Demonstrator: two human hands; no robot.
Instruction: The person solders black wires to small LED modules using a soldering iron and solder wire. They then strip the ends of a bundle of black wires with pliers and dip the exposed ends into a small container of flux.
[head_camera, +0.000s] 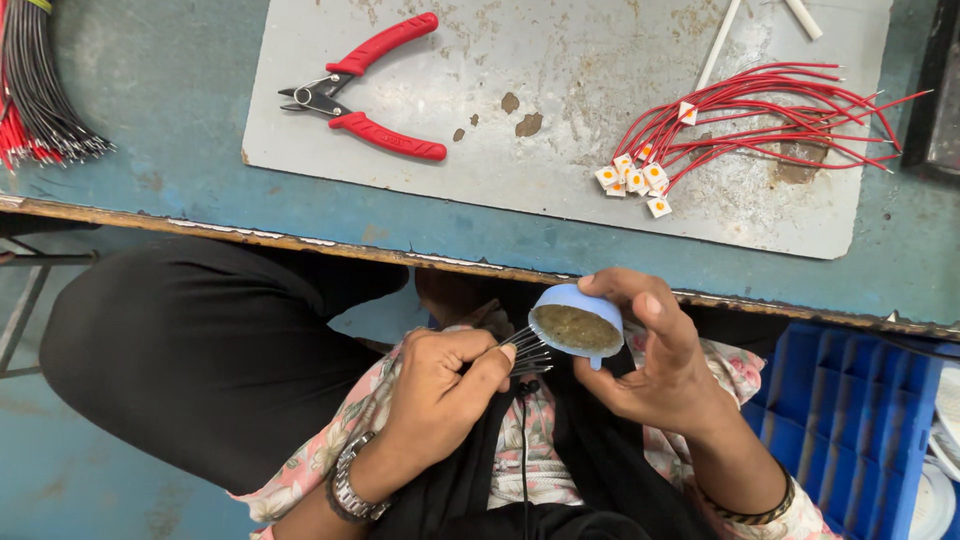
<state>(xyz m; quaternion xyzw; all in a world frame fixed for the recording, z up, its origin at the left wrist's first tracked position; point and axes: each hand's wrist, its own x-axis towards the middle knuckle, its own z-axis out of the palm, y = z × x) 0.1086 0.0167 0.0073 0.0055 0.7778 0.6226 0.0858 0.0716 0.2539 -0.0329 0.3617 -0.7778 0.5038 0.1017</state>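
My left hand is closed around a bunch of thin black wires, whose bare ends point into a small light-blue cup. My right hand holds that cup by its rim, tilted toward me; it is filled with a brownish-grey paste. Both hands are below the table edge, over my lap. A metal watch sits on my left wrist, a bangle on my right.
On the blue table lies a grey metal sheet with red-handled cutters, a fan of red wires with small white square parts, and white sticks. A bundle of black and red wires lies far left. A blue crate stands right.
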